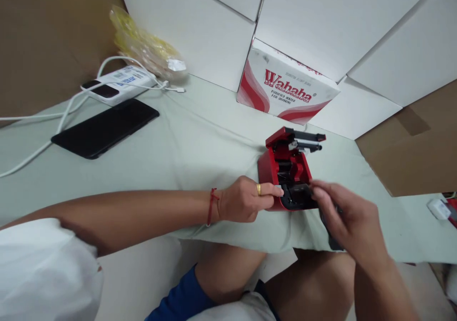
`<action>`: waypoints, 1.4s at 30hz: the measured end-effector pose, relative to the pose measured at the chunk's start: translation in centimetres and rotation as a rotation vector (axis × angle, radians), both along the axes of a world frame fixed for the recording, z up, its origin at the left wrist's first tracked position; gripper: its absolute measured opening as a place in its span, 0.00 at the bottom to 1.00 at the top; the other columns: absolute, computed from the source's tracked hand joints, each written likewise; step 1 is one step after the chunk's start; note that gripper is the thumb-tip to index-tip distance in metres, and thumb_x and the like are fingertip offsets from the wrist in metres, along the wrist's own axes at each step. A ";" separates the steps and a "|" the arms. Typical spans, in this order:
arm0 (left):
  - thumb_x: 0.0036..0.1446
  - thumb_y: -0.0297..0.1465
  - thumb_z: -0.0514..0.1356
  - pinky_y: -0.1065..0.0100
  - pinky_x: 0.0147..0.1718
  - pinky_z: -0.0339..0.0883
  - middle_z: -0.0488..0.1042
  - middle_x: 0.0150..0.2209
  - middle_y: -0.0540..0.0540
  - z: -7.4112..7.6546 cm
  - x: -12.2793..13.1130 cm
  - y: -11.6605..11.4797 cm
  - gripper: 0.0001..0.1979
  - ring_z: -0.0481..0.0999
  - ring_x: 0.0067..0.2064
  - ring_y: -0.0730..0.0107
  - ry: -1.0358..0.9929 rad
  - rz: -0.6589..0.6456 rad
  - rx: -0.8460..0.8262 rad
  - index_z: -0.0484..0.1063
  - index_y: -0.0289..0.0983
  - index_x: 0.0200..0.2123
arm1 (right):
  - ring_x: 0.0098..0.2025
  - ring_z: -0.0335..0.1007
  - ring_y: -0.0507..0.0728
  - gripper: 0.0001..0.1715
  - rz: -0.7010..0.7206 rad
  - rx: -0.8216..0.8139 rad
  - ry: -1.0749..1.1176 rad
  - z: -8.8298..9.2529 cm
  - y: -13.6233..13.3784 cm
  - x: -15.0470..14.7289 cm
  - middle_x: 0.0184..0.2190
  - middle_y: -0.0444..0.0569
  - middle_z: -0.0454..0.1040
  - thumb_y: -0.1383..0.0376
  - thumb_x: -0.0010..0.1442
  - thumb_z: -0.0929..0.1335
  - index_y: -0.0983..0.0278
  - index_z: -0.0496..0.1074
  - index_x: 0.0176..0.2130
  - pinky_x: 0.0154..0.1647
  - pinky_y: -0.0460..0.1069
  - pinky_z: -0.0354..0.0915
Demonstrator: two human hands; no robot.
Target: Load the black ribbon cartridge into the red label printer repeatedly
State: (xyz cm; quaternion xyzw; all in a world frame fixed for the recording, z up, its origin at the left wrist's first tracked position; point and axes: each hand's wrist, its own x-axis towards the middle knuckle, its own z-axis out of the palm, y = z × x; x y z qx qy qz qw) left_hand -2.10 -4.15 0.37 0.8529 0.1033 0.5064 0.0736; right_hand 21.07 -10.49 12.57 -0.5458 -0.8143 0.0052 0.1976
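A red hinged device [287, 169] with black inner parts stands open on the pale green cloth [200, 140], its lid raised toward the far side. My left hand [244, 199], with a gold ring and a red string at the wrist, presses its fingertips against the device's near left side. My right hand [348, 218] is at the near right of the device, fingers curled over its black inner part. A dark object [330, 230] sits under that palm and is partly hidden by it.
Behind the device stands a white and red Wahaha carton [285, 85] among white boxes. At the left lie a black smartphone [105, 128] and a white power bank [117, 85] with white cables. A yellowish plastic bag [146, 47] rests behind them.
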 end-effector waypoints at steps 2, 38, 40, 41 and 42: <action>0.51 0.20 0.52 0.68 0.21 0.67 0.81 0.53 0.40 -0.6 -0.1 -0.3 0.09 0.74 0.24 0.74 0.073 0.043 0.081 0.69 0.36 0.30 | 0.37 0.80 0.58 0.14 -0.047 -0.068 -0.100 0.8 3.3 -0.8 0.41 0.49 0.83 0.61 0.71 0.65 0.58 0.77 0.52 0.38 0.52 0.72; 0.56 0.16 0.50 0.69 0.25 0.68 0.83 0.52 0.45 1.1 -0.8 -0.4 0.12 0.73 0.25 0.77 0.123 0.072 0.083 0.63 0.38 0.28 | 0.44 0.78 0.59 0.15 -0.358 -0.541 -0.116 -1.0 4.2 12.9 0.46 0.52 0.82 0.66 0.63 0.67 0.62 0.80 0.47 0.47 0.52 0.71; 0.55 0.16 0.50 0.69 0.25 0.67 0.83 0.52 0.45 1.1 -0.8 -0.4 0.12 0.72 0.25 0.77 0.134 0.067 0.076 0.63 0.38 0.27 | 0.44 0.78 0.60 0.15 -0.352 -0.547 -0.135 -1.5 3.8 13.8 0.47 0.52 0.82 0.66 0.60 0.69 0.62 0.80 0.47 0.47 0.53 0.70; 0.55 0.16 0.50 0.69 0.25 0.67 0.83 0.52 0.44 1.1 -0.8 -0.4 0.12 0.72 0.25 0.77 0.134 0.061 0.073 0.63 0.38 0.28 | 0.44 0.78 0.60 0.16 -0.332 -0.561 -0.140 -1.8 3.6 13.9 0.48 0.52 0.82 0.66 0.59 0.70 0.61 0.80 0.48 0.47 0.53 0.70; 0.55 0.16 0.50 0.69 0.25 0.67 0.82 0.52 0.44 1.1 -0.8 -0.4 0.12 0.72 0.24 0.77 0.130 0.055 0.072 0.64 0.38 0.28 | 0.45 0.78 0.59 0.17 -0.304 -0.577 -0.142 -2.3 3.5 13.9 0.48 0.51 0.82 0.66 0.59 0.71 0.60 0.80 0.48 0.48 0.52 0.71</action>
